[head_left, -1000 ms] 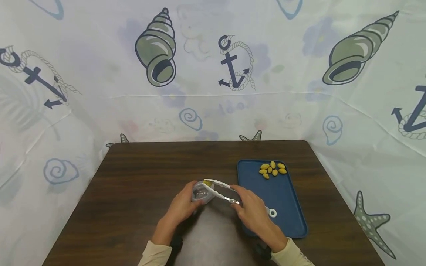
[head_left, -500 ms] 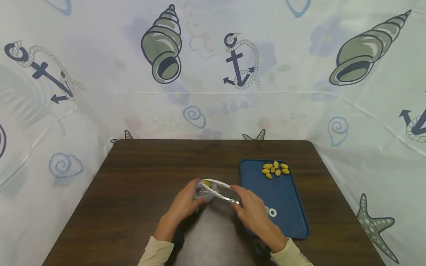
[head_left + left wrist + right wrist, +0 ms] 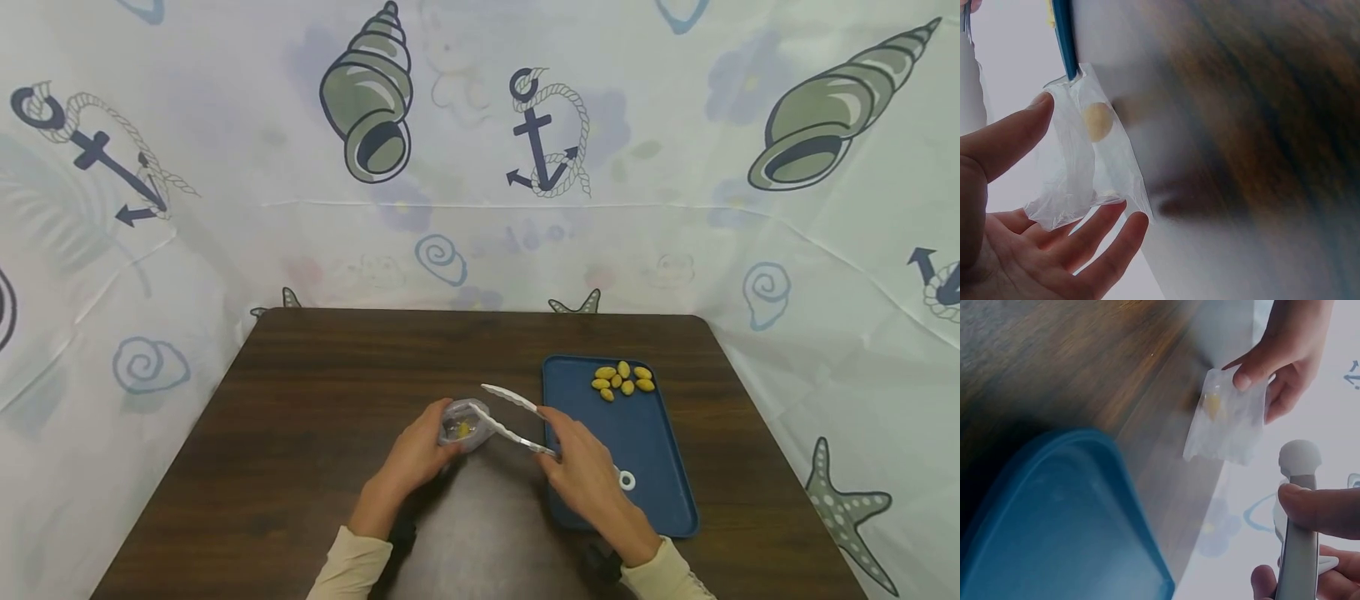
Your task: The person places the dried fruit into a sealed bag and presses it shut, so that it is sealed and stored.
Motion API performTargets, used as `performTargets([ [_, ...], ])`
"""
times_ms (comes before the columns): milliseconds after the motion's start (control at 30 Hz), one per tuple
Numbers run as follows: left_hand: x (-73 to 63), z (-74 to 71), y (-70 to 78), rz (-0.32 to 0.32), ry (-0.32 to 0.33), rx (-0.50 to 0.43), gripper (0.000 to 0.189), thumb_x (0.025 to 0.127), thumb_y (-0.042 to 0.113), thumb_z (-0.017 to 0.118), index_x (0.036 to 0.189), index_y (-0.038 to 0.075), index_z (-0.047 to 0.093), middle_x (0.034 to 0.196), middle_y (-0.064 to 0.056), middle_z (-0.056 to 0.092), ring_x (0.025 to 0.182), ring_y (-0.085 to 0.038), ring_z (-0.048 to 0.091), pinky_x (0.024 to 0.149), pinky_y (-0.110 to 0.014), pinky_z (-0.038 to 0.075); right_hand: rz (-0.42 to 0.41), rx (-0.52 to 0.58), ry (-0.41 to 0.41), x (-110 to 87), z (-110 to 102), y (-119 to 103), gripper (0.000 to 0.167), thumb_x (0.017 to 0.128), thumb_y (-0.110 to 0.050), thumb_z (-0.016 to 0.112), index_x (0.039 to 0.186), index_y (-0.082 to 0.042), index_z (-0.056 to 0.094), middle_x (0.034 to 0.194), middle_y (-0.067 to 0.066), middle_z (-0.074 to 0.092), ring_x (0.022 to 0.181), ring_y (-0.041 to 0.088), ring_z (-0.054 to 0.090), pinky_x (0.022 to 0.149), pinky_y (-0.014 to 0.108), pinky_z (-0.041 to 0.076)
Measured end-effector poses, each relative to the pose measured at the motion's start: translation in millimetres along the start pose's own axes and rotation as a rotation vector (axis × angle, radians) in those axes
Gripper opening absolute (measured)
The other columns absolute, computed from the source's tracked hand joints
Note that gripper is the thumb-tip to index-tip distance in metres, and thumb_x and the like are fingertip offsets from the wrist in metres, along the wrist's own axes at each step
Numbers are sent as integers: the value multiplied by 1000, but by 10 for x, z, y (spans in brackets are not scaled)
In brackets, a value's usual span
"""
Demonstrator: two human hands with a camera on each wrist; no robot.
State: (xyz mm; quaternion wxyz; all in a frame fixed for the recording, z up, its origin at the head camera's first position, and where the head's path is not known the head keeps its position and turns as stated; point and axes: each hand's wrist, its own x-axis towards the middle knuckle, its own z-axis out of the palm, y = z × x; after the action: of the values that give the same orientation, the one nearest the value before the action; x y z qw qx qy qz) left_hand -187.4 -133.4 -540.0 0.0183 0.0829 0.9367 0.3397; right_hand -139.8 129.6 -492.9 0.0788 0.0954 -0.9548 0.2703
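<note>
the left grip (image 3: 420, 450) holds the flimsy plastic bag (image 3: 1229, 428) with a yellow piece (image 3: 463, 429) inside, while the right grip (image 3: 588, 467) clasps the spread tongs (image 3: 510, 396), whose lower tip could snag the plastic bag and spill the yellow piece.

The left hand (image 3: 417, 450) holds a clear plastic bag (image 3: 1235, 428), its mouth open; a yellow oval piece (image 3: 463, 429) lies inside it. The right hand (image 3: 583, 467) grips silvery metal tongs (image 3: 506, 432) with white, wavy ends, spread apart and angled toward the bag, one tip near its rim.
</note>
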Motion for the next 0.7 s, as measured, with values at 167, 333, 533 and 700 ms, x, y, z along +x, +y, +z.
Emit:
performTargets([
  [167, -17, -10, 9, 5, -7, 4, 78, 87, 26, 83, 152, 6, 44, 144, -17, 60, 124, -38, 63, 101, -58, 49, 6, -1, 6, -19, -14, 49, 63, 84, -16, 85, 142, -18, 59, 109, 3, 71, 90, 19, 64, 68, 35, 48],
  [333, -18, -17, 18, 14, -11, 11, 78, 88, 26, 83, 152, 5, 44, 147, -17, 58, 126, -39, 62, 100, -59, 49, 31, -8, 3, -33, -41, 97, 66, 84, -15, 85, 143, -18, 58, 107, 3, 71, 91, 18, 65, 68, 36, 49],
  [533, -15, -13, 17, 5, -14, 7, 78, 88, 26, 83, 153, 6, 43, 147, -17, 58, 125, -38, 62, 101, -58, 49, 79, -7, 2, -38, -77, 164, 67, 84, -17, 84, 145, -19, 57, 102, 3, 70, 89, 17, 63, 68, 37, 49],
  [700, -10, -4, 9, 1, -15, -1, 79, 88, 27, 83, 152, 6, 44, 146, -16, 59, 125, -36, 62, 100, -57, 49, 96, -6, 4, -50, -98, 225, 67, 85, -18, 84, 146, -20, 56, 110, 6, 72, 95, 23, 67, 71, 41, 52],
])
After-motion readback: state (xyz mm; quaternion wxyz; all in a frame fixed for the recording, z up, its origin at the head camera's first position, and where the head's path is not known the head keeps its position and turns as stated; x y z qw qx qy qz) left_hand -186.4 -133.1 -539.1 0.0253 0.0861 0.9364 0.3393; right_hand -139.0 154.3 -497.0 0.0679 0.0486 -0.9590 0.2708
